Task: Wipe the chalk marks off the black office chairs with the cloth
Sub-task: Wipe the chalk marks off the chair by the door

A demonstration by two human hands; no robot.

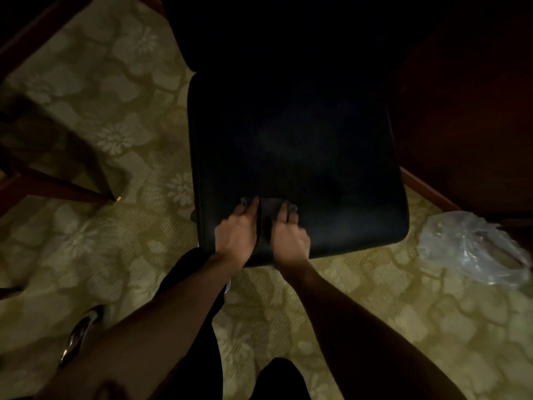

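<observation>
1. A black chair seat (300,157) is seen from above in dim light, standing on a yellow-green carpet with a flower pattern (95,134).
2. A dark grey cloth (269,207) is spread flat on the near edge of the seat, left of the seat's middle.
3. The left hand (238,235) is laid palm down on the left part of the cloth, with its fingers stretched forward and kept close together; nothing is gripped by it.
4. The right hand (288,235) is laid palm down on the right part of the cloth, just beside the left hand, with its fingers straight and pressed onto the fabric.
5. A strip of cloth is left showing between the two hands.
6. No chalk marks can be made out on the seat in this light.
7. A crumpled clear plastic bag (473,249) is lying on the carpet to the right of the seat.
8. A dark wooden furniture leg (57,186) is seen at the left.
</observation>
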